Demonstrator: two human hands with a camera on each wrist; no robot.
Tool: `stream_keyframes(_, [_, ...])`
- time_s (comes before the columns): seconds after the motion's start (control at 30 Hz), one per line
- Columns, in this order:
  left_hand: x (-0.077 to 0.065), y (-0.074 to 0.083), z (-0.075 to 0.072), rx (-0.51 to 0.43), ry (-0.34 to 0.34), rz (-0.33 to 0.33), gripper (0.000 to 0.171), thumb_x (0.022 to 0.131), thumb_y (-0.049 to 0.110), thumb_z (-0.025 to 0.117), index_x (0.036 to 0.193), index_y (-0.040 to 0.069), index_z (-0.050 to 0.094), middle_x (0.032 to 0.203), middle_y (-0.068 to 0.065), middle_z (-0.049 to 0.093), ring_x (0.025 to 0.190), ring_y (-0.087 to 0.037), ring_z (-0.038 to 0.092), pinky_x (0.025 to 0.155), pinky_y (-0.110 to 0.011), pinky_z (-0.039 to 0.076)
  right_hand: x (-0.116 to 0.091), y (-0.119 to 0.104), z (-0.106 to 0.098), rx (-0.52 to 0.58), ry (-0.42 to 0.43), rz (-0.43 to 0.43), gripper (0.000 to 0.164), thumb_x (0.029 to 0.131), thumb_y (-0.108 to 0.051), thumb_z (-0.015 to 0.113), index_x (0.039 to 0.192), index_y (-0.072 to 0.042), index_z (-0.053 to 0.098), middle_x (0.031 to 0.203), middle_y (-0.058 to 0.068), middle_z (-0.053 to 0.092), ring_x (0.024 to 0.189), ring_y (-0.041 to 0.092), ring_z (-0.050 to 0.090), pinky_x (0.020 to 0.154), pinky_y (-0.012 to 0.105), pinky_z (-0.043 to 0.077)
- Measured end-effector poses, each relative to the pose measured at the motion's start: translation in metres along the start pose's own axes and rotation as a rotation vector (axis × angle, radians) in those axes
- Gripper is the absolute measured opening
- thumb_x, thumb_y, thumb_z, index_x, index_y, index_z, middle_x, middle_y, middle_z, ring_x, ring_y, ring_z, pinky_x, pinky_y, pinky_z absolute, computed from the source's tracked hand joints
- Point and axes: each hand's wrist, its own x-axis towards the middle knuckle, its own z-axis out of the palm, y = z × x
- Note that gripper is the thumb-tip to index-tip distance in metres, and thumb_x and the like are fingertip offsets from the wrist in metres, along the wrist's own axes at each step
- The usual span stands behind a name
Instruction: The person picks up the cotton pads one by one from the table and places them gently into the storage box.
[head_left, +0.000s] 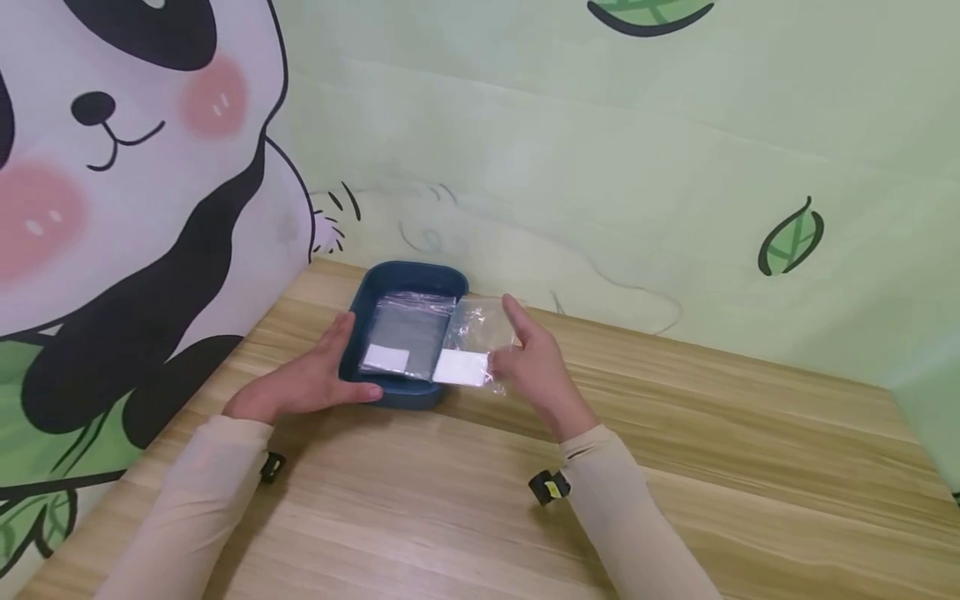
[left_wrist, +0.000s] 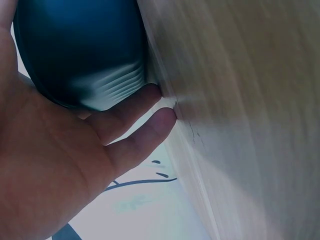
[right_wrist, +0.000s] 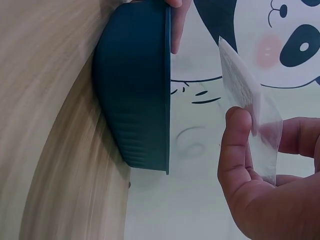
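A dark blue plastic box [head_left: 401, 398] stands on the wooden table, seen from its side in the right wrist view. Inside lies a clear zip bag [head_left: 408, 325] with a white rectangle in its lower corner. My left hand [head_left: 307, 379] rests against the box's left side, fingers fairly straight and thumb at the near rim. Its fingertips reach down by the tabletop in the left wrist view. My right hand [head_left: 540, 367] pinches another clear zip bag [head_left: 476, 321] between thumb and fingers, just above the box's right edge. A white rectangle [right_wrist: 242, 82] shows in that bag.
The wooden table [head_left: 712, 433] stretches to the right and toward me. Behind it is a pale green wall [head_left: 600, 167] with a painted panda [head_left: 150, 167] and leaves. A dark wrist strap piece [head_left: 550, 487] sits by my right sleeve.
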Motion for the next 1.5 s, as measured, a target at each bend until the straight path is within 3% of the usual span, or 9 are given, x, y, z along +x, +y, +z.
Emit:
stream_keyframes(0.43, [0.001,0.000,0.000,0.003,-0.003,0.002,0.129,0.084,0.058,0.076,0.158,-0.002,-0.010,0.165,-0.027,-0.009,0.150,-0.044,0.002,0.117,-0.059,0.014,0.026,0.000,0.020,0.048,-0.018,0.023,0.093,0.080,0.015,0.058,0.162,-0.014,0.024,0.166,0.004,0.021,0.060,0.011,0.052,0.073,0.028,0.055])
stream_keyframes(0.83, [0.000,-0.002,0.000,0.017,-0.002,-0.009,0.129,0.084,0.060,0.075,0.158,-0.001,-0.011,0.164,-0.027,-0.009,0.150,-0.045,0.003,0.117,-0.059,0.015,0.046,0.002,0.043,0.103,-0.020,0.072,0.089,0.084,0.019,0.056,0.162,-0.011,0.023,0.166,0.011,0.020,0.065,0.016,0.059,0.063,0.024,0.055])
stream_keyframes(1.1, [0.001,-0.003,0.000,0.008,-0.001,-0.002,0.129,0.084,0.060,0.076,0.159,-0.001,-0.010,0.165,-0.026,-0.009,0.151,-0.042,0.002,0.118,-0.058,0.015,0.059,0.003,0.056,0.057,-0.011,0.082,0.089,0.083,0.019,0.055,0.161,-0.009,0.023,0.164,0.015,0.025,0.069,0.018,0.058,0.063,0.024,0.055])
stream_keyframes(1.5, [0.002,-0.003,0.000,0.006,-0.006,-0.006,0.129,0.084,0.060,0.075,0.158,-0.001,-0.011,0.164,-0.026,-0.011,0.151,-0.042,0.000,0.118,-0.056,0.014,0.074,0.005,0.081,-0.034,0.001,0.092,0.087,0.080,0.019,0.051,0.160,-0.003,0.025,0.160,0.019,0.032,0.058,0.015,0.052,0.053,0.023,0.052])
